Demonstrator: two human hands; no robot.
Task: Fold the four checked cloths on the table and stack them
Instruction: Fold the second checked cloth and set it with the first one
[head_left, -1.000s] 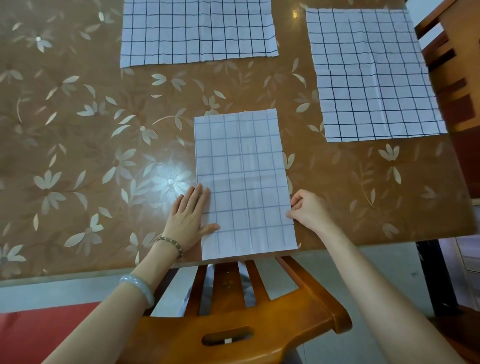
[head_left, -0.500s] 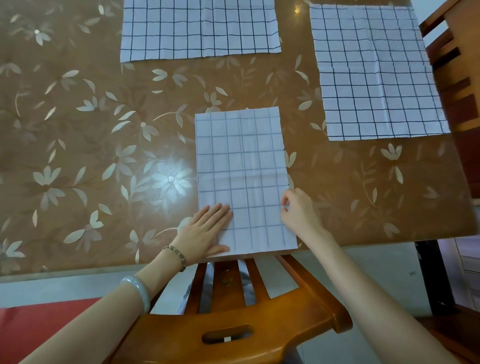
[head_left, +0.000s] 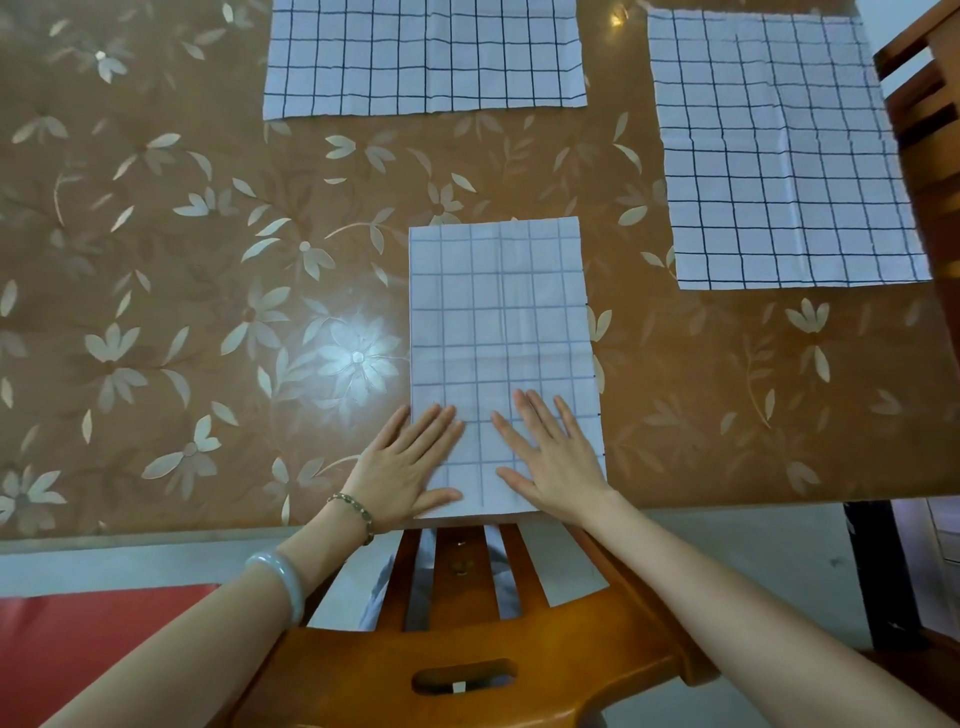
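- The half-folded cloth (head_left: 498, 322) lies lengthwise on the desk (head_left: 208, 260), with its near end at the front edge, right in front of you.
- Your left hand (head_left: 410, 467) and right hand (head_left: 556, 457) lie flat on that near end. The fingers (head_left: 436, 431) are straight and slightly spread, gripping nothing.
- To do this step well, sweep both palms outward and away from you so the layers flatten and the long edges line up.
- Then I'd bring the near end over to the far end, matching the corners before you crease.
- Two unfolded cloths wait: the far cloth (head_left: 426, 57) and the right cloth (head_left: 779, 156). The fourth isn't in view, perhaps beyond the frame.
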